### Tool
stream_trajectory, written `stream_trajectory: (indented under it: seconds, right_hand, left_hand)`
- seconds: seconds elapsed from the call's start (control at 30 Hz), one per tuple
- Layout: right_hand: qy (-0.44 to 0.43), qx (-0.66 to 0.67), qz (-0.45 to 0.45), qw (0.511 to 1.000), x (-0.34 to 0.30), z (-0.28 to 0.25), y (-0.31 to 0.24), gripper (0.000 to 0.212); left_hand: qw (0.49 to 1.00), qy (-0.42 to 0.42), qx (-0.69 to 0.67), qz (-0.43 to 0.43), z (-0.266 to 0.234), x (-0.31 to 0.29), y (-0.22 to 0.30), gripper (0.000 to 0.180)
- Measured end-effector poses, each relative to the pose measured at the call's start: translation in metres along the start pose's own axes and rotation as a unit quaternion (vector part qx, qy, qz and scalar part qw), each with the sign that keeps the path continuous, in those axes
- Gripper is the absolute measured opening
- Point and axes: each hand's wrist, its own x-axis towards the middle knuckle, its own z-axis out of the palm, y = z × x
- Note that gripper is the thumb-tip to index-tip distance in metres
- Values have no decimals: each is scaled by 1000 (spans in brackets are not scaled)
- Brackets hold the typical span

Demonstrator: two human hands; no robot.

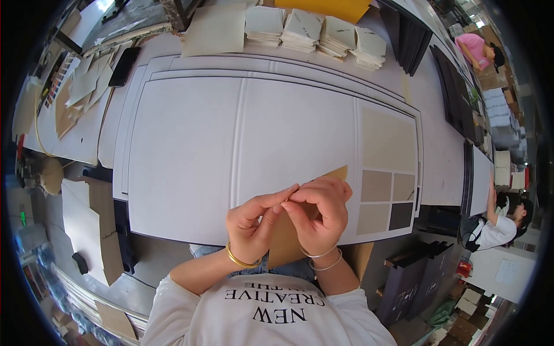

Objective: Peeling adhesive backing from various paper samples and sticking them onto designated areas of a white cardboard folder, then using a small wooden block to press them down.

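My left hand (249,224) and my right hand (321,214) meet above the front edge of a large white panel (182,144), thumbs and forefingers pinched together. A tan-brown sheet (285,241) hangs beneath my right hand, its corner showing past the knuckles; that hand appears closed around it. What lies between the fingertips is too small to make out. Creases run across the panel, which rests on more panels of the same kind. On its right part are a large beige rectangle (388,138), smaller beige squares (375,186) and one dark grey square (401,216).
Stacks of pale cards (303,29) line the table's far side, beside a beige sheet (214,29). A black phone (124,66) and loose paper swatches (86,83) are at left. Dark panels (407,40) stand at far right. Two people (500,232) are at the right.
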Motion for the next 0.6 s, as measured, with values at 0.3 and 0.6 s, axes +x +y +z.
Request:
stream_trajectory:
  seconds: [0.3,0.6]
  right_hand:
    - [-2,-60,-40,997,0,1,-1,18]
    - [-10,4,-6,1000,0,1,-3,18]
  left_hand:
    - [995,29,-92,-11,3,0,4,25]
    - [996,19,-85,-5,3,-3,4,25]
